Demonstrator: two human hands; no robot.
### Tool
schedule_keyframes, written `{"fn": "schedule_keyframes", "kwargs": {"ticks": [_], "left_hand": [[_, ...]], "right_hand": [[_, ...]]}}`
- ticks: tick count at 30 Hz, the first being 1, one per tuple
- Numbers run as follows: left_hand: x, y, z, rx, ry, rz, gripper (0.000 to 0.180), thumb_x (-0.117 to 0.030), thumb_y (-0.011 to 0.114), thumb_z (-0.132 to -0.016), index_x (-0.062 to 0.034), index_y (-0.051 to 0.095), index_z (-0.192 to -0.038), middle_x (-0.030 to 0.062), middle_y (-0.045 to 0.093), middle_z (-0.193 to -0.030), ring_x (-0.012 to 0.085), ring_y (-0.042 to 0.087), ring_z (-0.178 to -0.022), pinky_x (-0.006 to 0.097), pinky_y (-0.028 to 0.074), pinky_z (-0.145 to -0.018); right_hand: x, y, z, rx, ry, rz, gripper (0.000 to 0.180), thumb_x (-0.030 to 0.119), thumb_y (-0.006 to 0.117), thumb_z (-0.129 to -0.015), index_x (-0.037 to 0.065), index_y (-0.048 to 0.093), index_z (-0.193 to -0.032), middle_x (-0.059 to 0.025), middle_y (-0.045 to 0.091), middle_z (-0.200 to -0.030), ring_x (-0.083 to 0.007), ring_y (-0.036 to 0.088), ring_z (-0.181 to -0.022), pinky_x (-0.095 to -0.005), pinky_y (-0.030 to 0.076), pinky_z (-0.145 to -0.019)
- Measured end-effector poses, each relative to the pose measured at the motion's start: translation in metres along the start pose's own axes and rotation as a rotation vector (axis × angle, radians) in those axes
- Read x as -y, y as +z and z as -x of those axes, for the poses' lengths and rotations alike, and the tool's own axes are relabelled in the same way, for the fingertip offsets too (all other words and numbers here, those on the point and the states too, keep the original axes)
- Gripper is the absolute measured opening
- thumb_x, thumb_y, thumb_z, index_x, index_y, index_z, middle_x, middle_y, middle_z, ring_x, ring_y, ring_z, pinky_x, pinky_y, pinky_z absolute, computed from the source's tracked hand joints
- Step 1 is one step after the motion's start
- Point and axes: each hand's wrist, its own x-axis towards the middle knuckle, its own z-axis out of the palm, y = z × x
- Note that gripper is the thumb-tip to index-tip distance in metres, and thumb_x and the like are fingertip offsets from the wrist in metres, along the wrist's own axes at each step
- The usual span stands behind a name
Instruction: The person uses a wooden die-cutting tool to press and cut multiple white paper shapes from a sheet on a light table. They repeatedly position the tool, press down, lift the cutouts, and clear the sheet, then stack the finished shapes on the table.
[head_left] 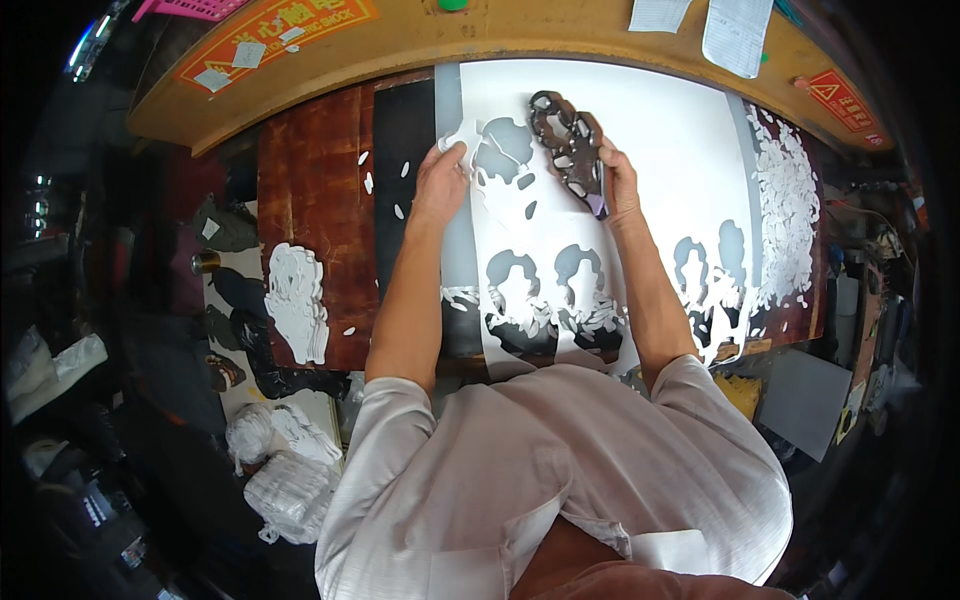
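Observation:
My left hand (443, 182) pinches a white cut-out piece (462, 138) at the left edge of a wide white sheet (680, 120). In my right hand (622, 182) is a dark cutting die (568, 145) with an openwork, sole-like outline, gripped along its right side and tilted over the sheet. Between the hands, the sheet has a fresh-looking opening (503, 150) that shows the dark surface beneath. More cut-out holes run along the sheet's near edge, with small white scraps (530, 305) scattered around them.
A neat stack of white cut pieces (296, 305) lies on the brown board at the left. Many small white offcuts (785, 210) are heaped at the right end. A yellow machine beam (480, 38) spans the far side. White bundles (290, 490) sit low at the left.

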Motion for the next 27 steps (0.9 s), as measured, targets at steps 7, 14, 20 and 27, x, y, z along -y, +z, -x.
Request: {"fn": "schedule_keyframes", "kwargs": {"ticks": [7,14,20,27], "left_hand": [[-0.009,-0.009,0.037,0.106,0.091,-0.283,0.032,-0.017,0.065,-0.100,-0.0010,0.077,-0.125,0.0028,0.076,-0.104,0.0099,0.065,-0.094,0.026,0.049,-0.088],[-0.015,0.007,0.053,0.090,0.010,-0.543,0.035,-0.018,0.062,-0.105,0.0006,0.073,-0.132,0.0025,0.075,-0.105,0.0089,0.064,-0.096,0.026,0.051,-0.087],[-0.006,-0.001,0.040,0.019,0.141,-0.624,0.034,-0.016,0.063,-0.105,0.0034,0.071,-0.131,0.0011,0.069,-0.093,0.0086,0.061,-0.086,0.027,0.051,-0.078],[-0.014,0.001,0.024,0.079,0.048,-0.775,0.029,-0.003,0.062,-0.095,0.0007,0.075,-0.122,0.0002,0.070,-0.093,0.0082,0.062,-0.084,0.025,0.051,-0.076]], "right_hand": [[-0.009,0.000,0.018,-0.157,-0.187,1.201,0.057,0.013,0.081,-0.078,0.008,0.076,-0.134,-0.0117,0.071,-0.123,-0.0212,0.067,-0.108,-0.0314,0.052,-0.097],[-0.012,0.022,0.027,-0.034,-0.397,2.053,0.053,0.022,0.078,-0.082,0.004,0.074,-0.132,-0.0184,0.070,-0.128,-0.0356,0.064,-0.122,-0.0434,0.053,-0.104],[-0.041,0.062,-0.013,0.079,0.083,1.299,0.047,0.030,0.078,-0.097,-0.001,0.073,-0.132,-0.0157,0.078,-0.109,-0.0214,0.071,-0.092,-0.0355,0.057,-0.083],[-0.043,0.044,-0.028,-0.020,0.104,1.249,0.027,0.022,0.075,-0.100,-0.001,0.079,-0.113,-0.0062,0.076,-0.089,-0.0129,0.067,-0.079,-0.0314,0.055,-0.074]]}}
